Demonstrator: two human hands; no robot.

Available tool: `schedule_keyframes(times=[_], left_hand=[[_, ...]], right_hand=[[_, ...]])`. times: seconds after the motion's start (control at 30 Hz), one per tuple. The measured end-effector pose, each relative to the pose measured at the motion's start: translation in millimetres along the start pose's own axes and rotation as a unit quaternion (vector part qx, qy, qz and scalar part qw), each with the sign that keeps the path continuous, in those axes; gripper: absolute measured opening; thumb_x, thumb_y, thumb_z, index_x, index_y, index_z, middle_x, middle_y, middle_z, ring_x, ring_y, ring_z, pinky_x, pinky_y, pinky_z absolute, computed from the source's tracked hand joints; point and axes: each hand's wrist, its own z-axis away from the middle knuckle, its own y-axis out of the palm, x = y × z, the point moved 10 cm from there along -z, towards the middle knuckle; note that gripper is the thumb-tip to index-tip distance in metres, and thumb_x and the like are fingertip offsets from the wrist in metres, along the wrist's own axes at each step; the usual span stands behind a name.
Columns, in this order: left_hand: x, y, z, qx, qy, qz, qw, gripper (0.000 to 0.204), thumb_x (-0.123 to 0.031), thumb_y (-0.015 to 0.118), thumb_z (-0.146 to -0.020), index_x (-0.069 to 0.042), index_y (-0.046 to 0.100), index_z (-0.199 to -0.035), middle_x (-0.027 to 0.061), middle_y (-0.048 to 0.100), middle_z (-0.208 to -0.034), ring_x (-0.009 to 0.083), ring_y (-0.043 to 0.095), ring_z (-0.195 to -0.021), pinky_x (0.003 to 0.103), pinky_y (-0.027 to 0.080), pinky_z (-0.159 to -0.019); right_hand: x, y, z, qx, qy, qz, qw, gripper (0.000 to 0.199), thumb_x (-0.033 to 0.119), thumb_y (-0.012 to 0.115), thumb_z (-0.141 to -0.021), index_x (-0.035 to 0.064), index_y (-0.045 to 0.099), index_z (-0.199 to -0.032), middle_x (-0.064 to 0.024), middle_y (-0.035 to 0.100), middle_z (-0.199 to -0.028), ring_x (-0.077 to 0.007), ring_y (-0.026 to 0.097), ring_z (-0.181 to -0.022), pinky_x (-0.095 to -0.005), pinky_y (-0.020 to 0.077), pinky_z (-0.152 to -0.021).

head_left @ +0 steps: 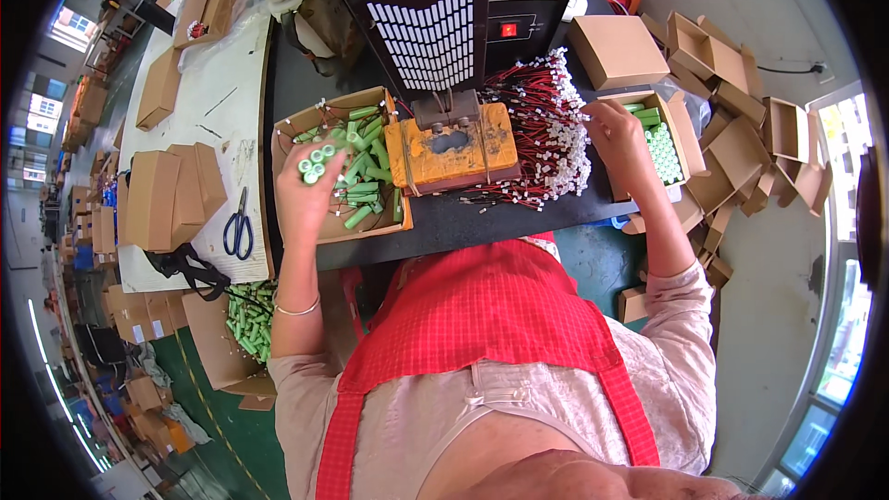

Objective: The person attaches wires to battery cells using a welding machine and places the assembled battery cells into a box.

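Observation:
Several green battery cells (318, 165) are bunched in my left hand (304, 204), their pale round ends facing up. This hand is over the left rim of a cardboard box (343, 233) of loose green cells, some with wires attached. My right hand (619, 143) is at the right edge of a heap of red and black wires with white connectors (556, 134). Its thumb and fingers come together, and what they pinch is too small to make out. Just beyond it, a second box holds upright green cells (662, 150). Between my hands sits an orange block (451, 148) under the machine.
The black machine (424, 37) rises at the back of the dark table (444, 227). Scissors (239, 230) and folded cartons (167, 194) lie on the pale left table. Another carton of green cells (248, 322) stands low at left. Empty cardboard boxes (732, 153) pile up at right.

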Motion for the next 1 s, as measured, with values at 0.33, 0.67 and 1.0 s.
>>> schedule_keyframes(times=[0.33,0.67,1.0], left_hand=[[0,15,24,0.046,-0.101,0.198,0.974,0.028,-0.002,0.067,-0.076,0.006,0.059,-0.101,0.0092,0.064,-0.088,0.0134,0.061,-0.079,0.025,0.052,-0.071],[-43,131,57,0.176,-0.191,0.443,0.858,0.030,-0.003,0.068,-0.076,0.001,0.058,-0.104,0.0090,0.064,-0.096,0.0143,0.062,-0.083,0.025,0.054,-0.067],[-52,153,63,0.206,-0.178,0.463,0.844,0.027,-0.005,0.068,-0.076,0.000,0.058,-0.101,0.0050,0.062,-0.087,0.0124,0.061,-0.075,0.024,0.052,-0.062]], right_hand=[[-12,4,3,0.041,0.006,0.181,0.983,0.011,0.008,0.056,-0.078,0.0009,0.061,-0.084,-0.0144,0.058,-0.080,-0.0333,0.059,-0.075,-0.0397,0.0472,-0.068],[25,14,47,0.027,0.110,-0.199,0.973,0.010,0.007,0.063,-0.081,-0.0022,0.060,-0.079,-0.0033,0.056,-0.066,-0.0072,0.050,-0.060,-0.0226,0.0414,-0.055],[68,84,62,0.153,0.104,-0.348,0.919,0.022,0.009,0.062,-0.082,-0.0033,0.058,-0.100,-0.0056,0.062,-0.084,-0.0093,0.057,-0.076,-0.0232,0.0471,-0.069]])
